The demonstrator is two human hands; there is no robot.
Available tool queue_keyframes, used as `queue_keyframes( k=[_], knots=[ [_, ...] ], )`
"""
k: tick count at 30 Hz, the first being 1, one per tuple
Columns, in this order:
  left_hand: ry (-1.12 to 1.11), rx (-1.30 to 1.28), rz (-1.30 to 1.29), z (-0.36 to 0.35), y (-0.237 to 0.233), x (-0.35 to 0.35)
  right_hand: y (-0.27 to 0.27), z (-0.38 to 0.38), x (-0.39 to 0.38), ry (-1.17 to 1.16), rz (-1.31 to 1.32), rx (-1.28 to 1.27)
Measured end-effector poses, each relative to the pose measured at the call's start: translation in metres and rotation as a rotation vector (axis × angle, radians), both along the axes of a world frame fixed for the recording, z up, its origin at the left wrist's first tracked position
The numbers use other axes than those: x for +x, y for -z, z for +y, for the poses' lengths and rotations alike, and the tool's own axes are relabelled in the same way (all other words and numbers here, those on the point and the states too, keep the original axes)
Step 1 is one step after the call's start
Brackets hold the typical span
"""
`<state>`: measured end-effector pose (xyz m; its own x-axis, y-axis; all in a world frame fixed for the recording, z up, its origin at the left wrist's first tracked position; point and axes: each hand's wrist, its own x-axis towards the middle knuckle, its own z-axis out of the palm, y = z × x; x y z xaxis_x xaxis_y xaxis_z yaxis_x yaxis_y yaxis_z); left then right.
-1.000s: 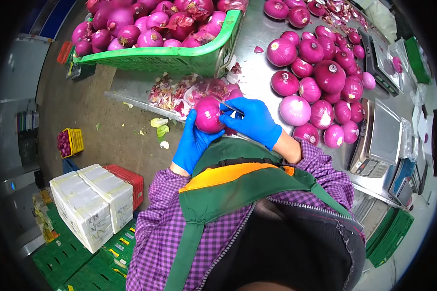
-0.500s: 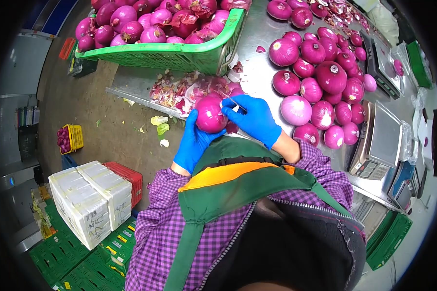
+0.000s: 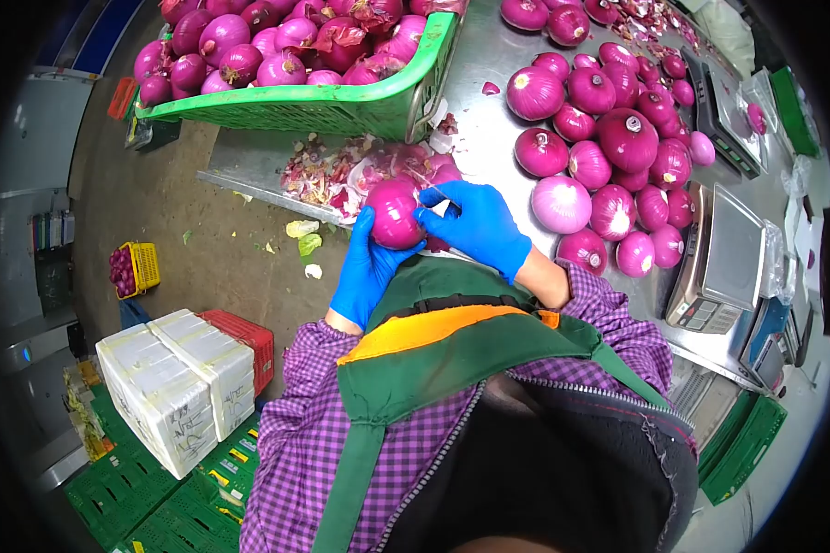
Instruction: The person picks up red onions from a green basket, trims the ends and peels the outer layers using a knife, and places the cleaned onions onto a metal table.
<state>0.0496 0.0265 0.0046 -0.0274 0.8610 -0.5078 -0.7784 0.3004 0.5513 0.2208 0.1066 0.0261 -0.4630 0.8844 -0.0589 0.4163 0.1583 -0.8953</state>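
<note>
At the near edge of the bare steel table (image 3: 489, 64), just in front of the person's chest, the blue-gloved left hand (image 3: 364, 272) cups a round purple-red onion (image 3: 395, 214) from below and from the side, its fingers closed against it. The blue-gloved right hand (image 3: 475, 226) is curled shut on a thin metal knife (image 3: 436, 192). The blade lies at the onion's upper right, and the thumb presses on the skin. The onion is held off the table; it looks glossy, smooth and deep magenta. Just beyond it lies a heap of pink and white peel scraps (image 3: 323, 175). Farther off stands a green plastic crate (image 3: 341, 111) full of unpeeled onions (image 3: 277, 46). To the right, peeled onions (image 3: 618, 157) cluster beside a grey weighing scale (image 3: 724, 258).
</note>
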Motion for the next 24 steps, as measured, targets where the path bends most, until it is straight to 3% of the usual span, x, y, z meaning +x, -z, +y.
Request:
queue_keyframes(
  k=[11, 13, 17, 24],
  knots=[
    [0.066, -0.061, -0.016, -0.001, 0.0, -0.002, 0.015, 0.008, 0.001, 0.035, -0.013, 0.072],
    [0.085, -0.008, -0.323, -0.004, -0.004, -0.003, 0.029, 0.015, 0.002, 0.065, -0.033, 0.111],
    [0.078, -0.015, -0.4, -0.004, 0.0, -0.004, 0.016, 0.008, 0.006, 0.06, 0.057, -0.047],
    [0.035, -0.04, -0.45, 0.0, 0.0, -0.001, 0.022, -0.004, -0.003, -0.03, 0.192, 0.194]
  ],
)
